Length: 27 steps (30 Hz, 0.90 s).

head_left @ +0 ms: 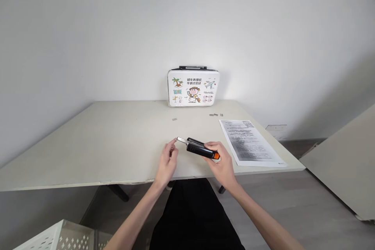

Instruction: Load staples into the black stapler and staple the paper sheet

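A black stapler [199,149] with an orange end is held above the table by my right hand [221,162], whose fingers wrap round its right end. A metal part [182,140] sticks out of the stapler's left end. My left hand [168,160] is at that metal tip, its index finger at or touching the tip and its other fingers curled. Whether it pinches anything small is hidden. Small grey staple strips [215,115] lie on the table behind, with another strip [174,119] farther left.
A white table [117,140] stands against the wall. At its back edge a white case [193,88] with cartoon prints stands upright. A printed sheet [252,142] lies at the right. Below the table at the left is a white perforated basket [73,238].
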Each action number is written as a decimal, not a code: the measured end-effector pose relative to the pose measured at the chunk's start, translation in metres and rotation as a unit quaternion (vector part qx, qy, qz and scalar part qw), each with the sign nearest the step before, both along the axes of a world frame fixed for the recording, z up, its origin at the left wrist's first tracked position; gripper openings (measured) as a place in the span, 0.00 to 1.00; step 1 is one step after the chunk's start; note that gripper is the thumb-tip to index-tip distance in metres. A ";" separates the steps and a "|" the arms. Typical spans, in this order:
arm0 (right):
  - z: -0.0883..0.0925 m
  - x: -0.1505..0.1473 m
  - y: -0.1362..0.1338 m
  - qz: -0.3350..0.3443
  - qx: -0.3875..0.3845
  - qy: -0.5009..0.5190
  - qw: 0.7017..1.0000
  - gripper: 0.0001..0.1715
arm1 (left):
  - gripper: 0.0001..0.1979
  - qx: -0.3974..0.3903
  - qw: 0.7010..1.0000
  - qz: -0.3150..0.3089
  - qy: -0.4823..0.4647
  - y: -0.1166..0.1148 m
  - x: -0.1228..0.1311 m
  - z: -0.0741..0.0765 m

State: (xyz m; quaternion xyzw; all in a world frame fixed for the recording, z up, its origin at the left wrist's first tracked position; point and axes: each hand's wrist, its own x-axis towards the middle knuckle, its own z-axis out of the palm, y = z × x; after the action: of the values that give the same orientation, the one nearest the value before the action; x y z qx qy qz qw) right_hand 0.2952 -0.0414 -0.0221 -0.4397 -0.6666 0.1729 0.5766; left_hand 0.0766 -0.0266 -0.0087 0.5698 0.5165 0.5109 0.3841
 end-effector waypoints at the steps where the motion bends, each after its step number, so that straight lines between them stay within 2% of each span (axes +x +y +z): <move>1: -0.001 -0.001 -0.002 0.001 -0.012 0.011 1.000 0.07 | 0.20 0.029 0.998 -0.023 0.056 -0.004 0.002 -0.002; 4: -0.002 -0.003 -0.003 0.007 -0.045 0.024 0.999 0.11 | 0.23 0.095 0.977 -0.094 0.164 -0.012 0.007 -0.006; 7: -0.001 -0.005 0.005 0.006 -0.089 0.034 0.995 0.16 | 0.23 0.097 0.977 -0.090 0.170 -0.009 0.004 -0.004; 9: -0.003 -0.007 0.019 0.008 -0.125 0.040 0.991 0.19 | 0.22 0.021 0.996 -0.062 0.068 -0.001 -0.002 -0.001; 10: -0.004 -0.008 0.028 0.009 -0.140 0.042 0.989 0.21 | 0.21 -0.030 0.998 -0.051 -0.018 0.005 -0.006 0.002; 11: -0.006 -0.010 0.039 0.010 -0.151 0.041 0.988 0.22 | 0.20 -0.083 0.988 -0.040 -0.125 0.010 -0.011 0.004; 13: -0.011 -0.016 0.064 0.010 -0.160 0.034 0.986 0.24 | 0.15 -0.162 0.927 -0.022 -0.338 0.022 -0.020 0.008; 15: -0.015 -0.024 0.094 0.022 -0.156 0.013 0.987 0.25 | 0.08 -0.192 0.863 -0.007 -0.467 0.031 -0.028 0.011; 16: -0.017 -0.028 0.110 0.029 -0.155 0.004 0.987 0.24 | 0.06 -0.197 0.847 -0.003 -0.494 0.034 -0.031 0.011; 22: -0.020 -0.069 0.197 0.068 -0.141 -0.045 0.987 0.21 | 0.06 -0.188 0.815 -0.013 -0.548 0.031 -0.037 0.005; 25: -0.017 -0.094 0.224 0.070 -0.130 -0.076 0.986 0.19 | 0.07 -0.183 0.803 -0.012 -0.566 0.029 -0.036 0.002; 27: -0.013 -0.106 0.231 0.059 -0.119 -0.094 0.987 0.20 | 0.08 -0.188 0.798 -0.008 -0.572 0.030 -0.036 0.001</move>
State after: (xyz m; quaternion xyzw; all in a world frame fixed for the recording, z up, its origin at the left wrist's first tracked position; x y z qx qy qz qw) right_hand 0.1893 0.1893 -0.0350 -0.4798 -0.7172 0.2427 0.4433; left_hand 0.0406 0.0038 -0.0081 0.0944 0.2846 0.6335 0.7133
